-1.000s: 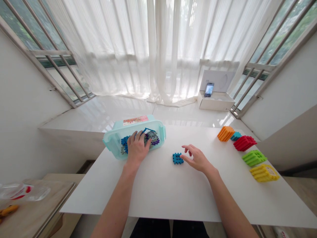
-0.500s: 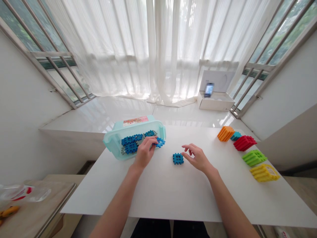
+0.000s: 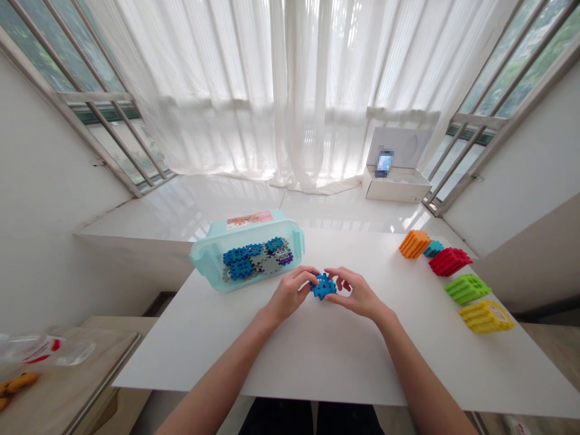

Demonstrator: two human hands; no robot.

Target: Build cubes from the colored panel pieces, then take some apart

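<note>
A bright blue interlocking building tile, with toothed edges and holes, is at the middle of the white table. My left hand pinches its left side between thumb and fingers. On the other side, my right hand has its thumb at the tile's lower right edge and its index fingertip at the top edge. The darker blue tile piece beneath is mostly hidden. To the left stands a pale turquoise plastic bin holding blue, grey and purple tiles.
Along the table's right side stand stacks of tiles: orange, teal, red, green and yellow. An open white box sits on the sill behind. A plastic bottle lies at lower left.
My left hand has moved right, out of the bin, bringing the bright blue tile over the one on the table. My right hand has shifted slightly left to meet it.
</note>
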